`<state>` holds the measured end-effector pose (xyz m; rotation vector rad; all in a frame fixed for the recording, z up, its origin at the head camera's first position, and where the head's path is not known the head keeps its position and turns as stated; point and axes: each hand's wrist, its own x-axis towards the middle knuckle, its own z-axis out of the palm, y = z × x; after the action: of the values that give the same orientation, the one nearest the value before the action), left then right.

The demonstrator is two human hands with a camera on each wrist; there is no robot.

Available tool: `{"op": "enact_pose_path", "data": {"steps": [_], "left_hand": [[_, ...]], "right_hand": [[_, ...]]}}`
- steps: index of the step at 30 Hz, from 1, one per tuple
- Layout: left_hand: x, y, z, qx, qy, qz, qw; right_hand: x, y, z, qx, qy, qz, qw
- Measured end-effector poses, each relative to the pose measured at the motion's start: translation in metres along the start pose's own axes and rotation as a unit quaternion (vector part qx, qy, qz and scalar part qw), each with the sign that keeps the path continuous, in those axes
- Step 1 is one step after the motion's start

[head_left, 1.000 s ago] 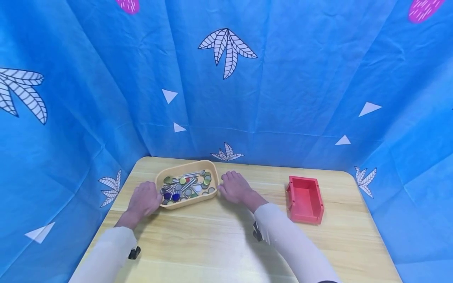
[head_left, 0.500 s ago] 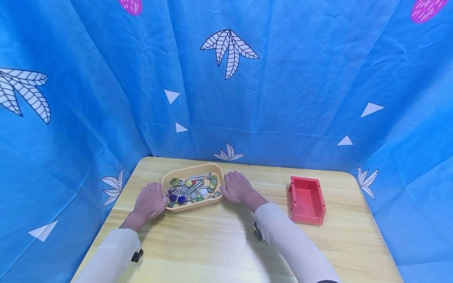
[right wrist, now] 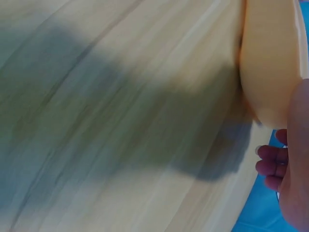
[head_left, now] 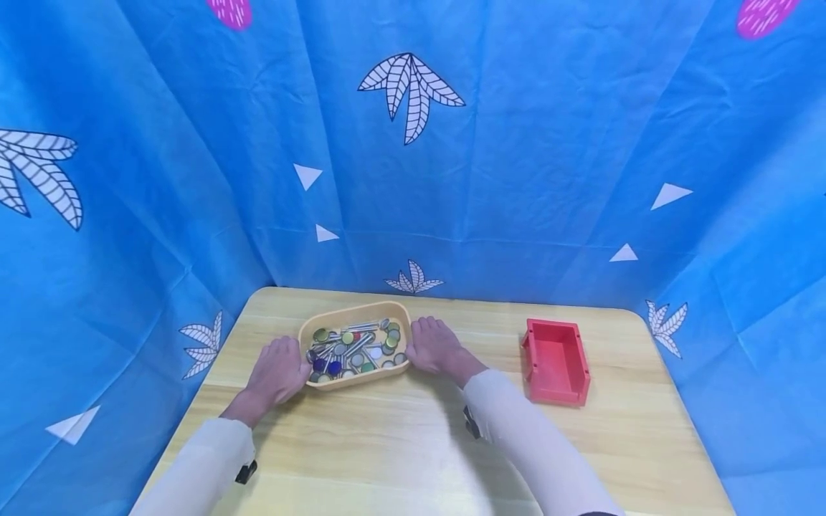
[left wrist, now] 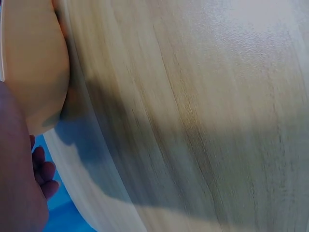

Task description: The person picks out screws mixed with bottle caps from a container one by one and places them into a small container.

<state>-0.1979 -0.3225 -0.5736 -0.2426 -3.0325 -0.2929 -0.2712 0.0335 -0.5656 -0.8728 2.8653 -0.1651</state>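
Observation:
A tan oblong tray (head_left: 351, 383) with rounded ends lies on the wooden table toward the back left. Inside it are several shiny round discs (head_left: 333, 368) in blue, green, yellow and silver, mixed with silver rods (head_left: 358, 344) that look like bolts or nails. My left hand (head_left: 277, 370) grips the tray's left end, its thumb side at the rim. At the opposite end my right hand (head_left: 435, 345) holds the tray the same way. Both wrist views show the tray's smooth outer wall (left wrist: 36, 58) beside the hand, with curled fingertips (right wrist: 270, 166) below it.
A red open-fronted bin (head_left: 556, 362) stands on the right side of the table (head_left: 387, 451). Blue patterned cloth (head_left: 535, 143) hangs behind the table and along both sides.
The tray has slid a little to the right and slightly nearer to me, with my left hand following it. My right hand has shifted only slightly. The red bin stays in place.

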Motion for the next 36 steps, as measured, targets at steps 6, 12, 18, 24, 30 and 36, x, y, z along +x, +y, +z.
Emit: {"op": "enact_pose_path", "data": {"steps": [6,12,18,24,30,36], "left_hand": [[0.005,0.004,0.001,-0.010,-0.005,0.001,0.9999],[0.010,0.012,0.005,-0.011,-0.009,0.011,0.9998],[0.012,0.022,0.007,-0.019,-0.012,0.009,0.9997],[0.010,0.028,0.010,-0.024,-0.017,0.007,0.9995],[0.007,0.034,0.012,-0.030,-0.025,0.003,0.9992],[0.009,0.042,0.016,-0.036,-0.030,0.011,0.9988]], "right_hand": [[-0.009,0.003,0.006,0.010,0.020,0.003,0.9997],[-0.020,0.008,0.008,0.026,0.020,0.019,0.9993],[-0.029,0.014,0.008,0.025,0.017,0.028,0.9992],[-0.038,0.015,0.011,0.024,0.046,0.022,0.9984],[-0.050,0.015,0.015,0.025,0.063,0.020,0.9975],[-0.063,0.020,0.021,0.032,0.076,0.030,0.9962]]}}
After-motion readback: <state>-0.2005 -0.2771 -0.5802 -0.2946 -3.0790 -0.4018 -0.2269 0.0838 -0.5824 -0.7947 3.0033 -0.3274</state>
